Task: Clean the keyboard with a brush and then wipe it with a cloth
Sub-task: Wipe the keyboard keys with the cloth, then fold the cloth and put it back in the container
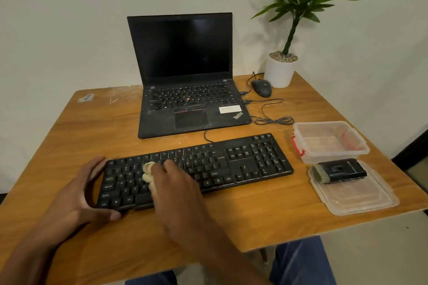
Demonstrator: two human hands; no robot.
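Bare table point(243, 215) before keyboard point(243, 162); laptop point(185, 99) close behind.

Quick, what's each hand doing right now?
Left hand: holds the keyboard's left end, steadying it.
Right hand: grips the cloth on the keys.

Both forearms are bare to the frame's edge, with no sleeves, watch, rings or bands showing on the left hand point(76, 194) or the right hand point(176, 190). The fingernails are short and plain. Below the worktop edge the legs are clad in blue trousers point(301, 261), the cloth looking like denim.
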